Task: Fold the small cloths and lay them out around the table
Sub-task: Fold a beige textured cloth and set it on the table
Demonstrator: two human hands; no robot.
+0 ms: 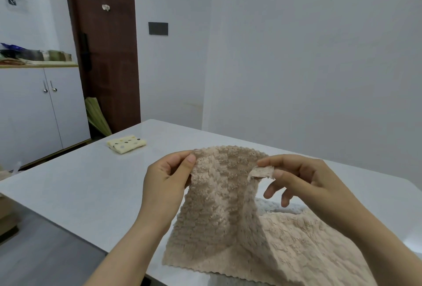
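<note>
A fluffy beige cloth point(219, 212) is lifted off the white table point(80, 185), its lower part still lying near the front edge. My left hand point(166, 178) pinches its upper left corner between thumb and fingers. My right hand point(303, 178) pinches a small tab at the cloth's upper right, with the other fingers spread loosely below. A folded yellow cloth with dark dots point(126, 143) lies flat at the far left of the table. A pale grey cloth point(274, 205) peeks out beneath the beige one.
A white cabinet point(34, 112) with clutter on top stands at the left, beside a dark wooden door point(105, 52). A green folded thing point(97, 116) leans by the door. Grey floor lies left of the table.
</note>
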